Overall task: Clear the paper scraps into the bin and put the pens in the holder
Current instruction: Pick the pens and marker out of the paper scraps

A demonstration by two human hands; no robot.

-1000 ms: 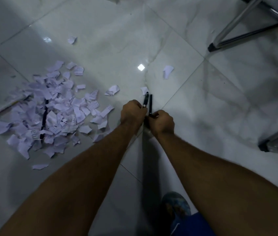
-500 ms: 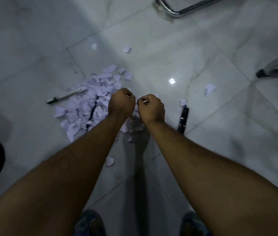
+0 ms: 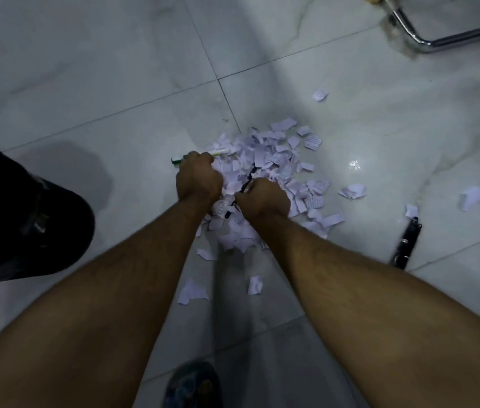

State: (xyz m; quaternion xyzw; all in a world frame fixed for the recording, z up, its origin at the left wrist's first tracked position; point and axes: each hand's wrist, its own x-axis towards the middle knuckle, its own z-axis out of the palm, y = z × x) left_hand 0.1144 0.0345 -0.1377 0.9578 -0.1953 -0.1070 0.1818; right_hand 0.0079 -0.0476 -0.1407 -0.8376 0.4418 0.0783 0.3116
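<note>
A heap of torn paper scraps [image 3: 277,163] lies on the pale tiled floor [image 3: 115,69], with strays scattered to the right and nearer the person's feet. Both hands are down in the near edge of the heap: the left hand [image 3: 199,179] and right hand [image 3: 262,198] have their fingers curled in, apparently bunching scraps together so they can be lifted in one load; what each fist actually encloses is hidden behind the knuckles. A green-and-white pen [image 3: 196,156] pokes out from under the left hand at the heap's far-left edge, and a thin black pen [image 3: 246,184] lies half buried between the hands, so both will likely need picking out of the paper. A thicker black pen [image 3: 406,242] rests well apart on the right. At the left edge sits a dark rounded object [image 3: 27,207], possibly the bin. A chrome chair leg [image 3: 439,39] curves across the top right. No pen holder is in view.
</note>
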